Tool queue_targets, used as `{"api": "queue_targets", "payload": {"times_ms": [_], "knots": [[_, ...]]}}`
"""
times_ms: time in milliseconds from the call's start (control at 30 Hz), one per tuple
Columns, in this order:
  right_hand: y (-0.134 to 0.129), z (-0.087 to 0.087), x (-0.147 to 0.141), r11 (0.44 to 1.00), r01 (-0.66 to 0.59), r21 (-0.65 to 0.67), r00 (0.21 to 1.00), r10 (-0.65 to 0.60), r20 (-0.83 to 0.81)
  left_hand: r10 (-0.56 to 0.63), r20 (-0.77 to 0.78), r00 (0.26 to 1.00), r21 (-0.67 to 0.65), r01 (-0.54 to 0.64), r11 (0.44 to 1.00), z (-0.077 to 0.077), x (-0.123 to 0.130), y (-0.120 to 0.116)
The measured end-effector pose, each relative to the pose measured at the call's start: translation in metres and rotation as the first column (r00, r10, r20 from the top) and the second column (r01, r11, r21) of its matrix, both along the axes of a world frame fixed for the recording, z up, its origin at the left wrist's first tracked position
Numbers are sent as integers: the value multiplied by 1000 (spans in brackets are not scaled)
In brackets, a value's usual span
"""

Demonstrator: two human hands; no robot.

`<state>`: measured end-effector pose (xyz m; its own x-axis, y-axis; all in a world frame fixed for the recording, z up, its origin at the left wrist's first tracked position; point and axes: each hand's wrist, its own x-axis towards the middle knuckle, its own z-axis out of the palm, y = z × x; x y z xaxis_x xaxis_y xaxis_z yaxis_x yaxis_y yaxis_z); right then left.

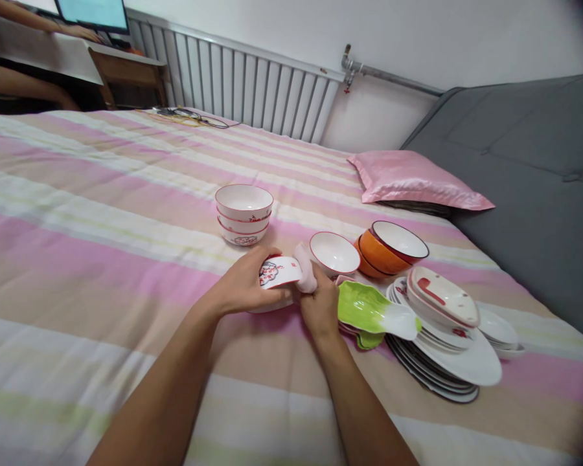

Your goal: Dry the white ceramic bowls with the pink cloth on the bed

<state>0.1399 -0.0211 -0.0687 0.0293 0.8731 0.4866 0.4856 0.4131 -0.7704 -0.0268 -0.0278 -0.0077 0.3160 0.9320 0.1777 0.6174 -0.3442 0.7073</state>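
My left hand (pixel 247 281) grips a white bowl (pixel 286 268) with a red rim and a red-and-black blossom print, tilted on its side above the bed. Bunched in my right hand (pixel 320 301) is a pale pink cloth (pixel 305 268), pressed over the bowl's right edge. Just beyond my left hand stands a stack of matching bowls (pixel 244 213). Another red-rimmed bowl (pixel 335 252) sits past my right hand. A green and white leaf-shaped dish (pixel 369 307) lies right beside my right wrist, on top of other dishes. The fingers of my right hand are partly hidden.
Orange bowls (pixel 383 252), stacked plates (pixel 471 359) and small white bowls (pixel 500 330) crowd the right side of the striped bedspread (pixel 126 259). A pink pillow (pixel 418 178) rests by the grey headboard (pixel 525 149). Cables (pixel 194 118) lie at the far edge; a person's arm (pixel 34 19) shows upper left.
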Motion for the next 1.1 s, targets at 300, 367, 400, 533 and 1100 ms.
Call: {"api": "queue_targets", "payload": {"times_ms": [300,367,400,533,1100], "knots": [[-6,7,-4,989,-51,141,992,34,123,-13,34,999,95,10,995,0,-1,1],[-7,8,-5,985,-74,157,989,52,138,-25,41,999,64,22,998,1,-2,0],[-8,8,-5,984,-81,160,988,58,143,-31,45,999,41,29,999,1,-2,0],[-8,8,-5,986,-83,148,989,62,137,-29,62,998,-32,31,999,4,-1,-1],[-8,9,-2,966,-12,259,1000,12,3,-47,229,972,182,5,983,-7,12,-1]]}}
